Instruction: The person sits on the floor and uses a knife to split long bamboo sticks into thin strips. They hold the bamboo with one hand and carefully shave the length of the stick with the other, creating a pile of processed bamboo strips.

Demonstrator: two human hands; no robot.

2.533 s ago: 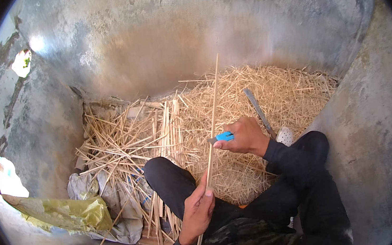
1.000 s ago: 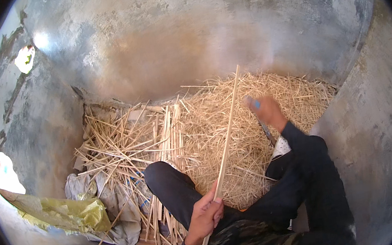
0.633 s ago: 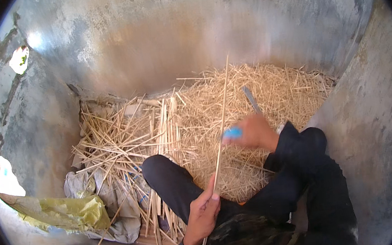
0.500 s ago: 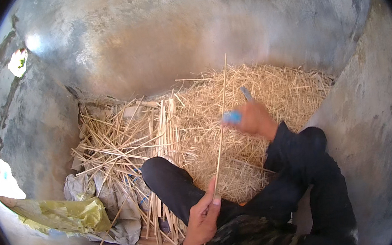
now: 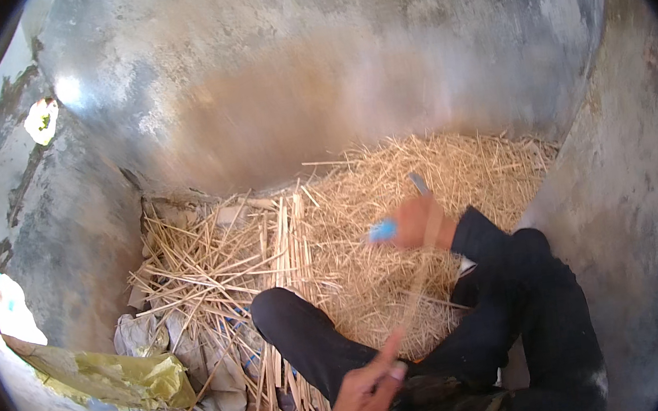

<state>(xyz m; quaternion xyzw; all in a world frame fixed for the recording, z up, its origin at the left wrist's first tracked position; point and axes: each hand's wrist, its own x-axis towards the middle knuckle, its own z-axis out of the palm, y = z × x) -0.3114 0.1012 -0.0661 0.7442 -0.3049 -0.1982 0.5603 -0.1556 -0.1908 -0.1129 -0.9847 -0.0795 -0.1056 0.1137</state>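
Note:
My left hand [image 5: 364, 401] is low in the middle, in front of my lap, its fingers closed on a thin pale bamboo strip [image 5: 414, 301]. Motion smears the strip, which slants up and right toward my other wrist. Over the heap of shavings, my right hand [image 5: 417, 222] is curled around a knife, and the grey blade [image 5: 420, 183] sticks out above the fist. A blue wrap [image 5: 382, 230] shows at the finger end of that hand; blur hides its detail. Whether the strip touches the right hand I cannot tell.
A broad heap of straw-coloured shavings [image 5: 453, 168] lies against the back wall [image 5: 291, 73]. Left of it are loose crossed strips [image 5: 190, 256] and a bundle of straighter ones [image 5: 289, 242]. Grey cloth [image 5: 218, 390] and a yellowish sack [image 5: 135, 378] lie at the lower left. Concrete walls stand close around.
The strip's upper part has swung to the right and blurred. My left hand has shifted slightly right and down. My right hand stays over the shavings, and the whole view has tilted a little.

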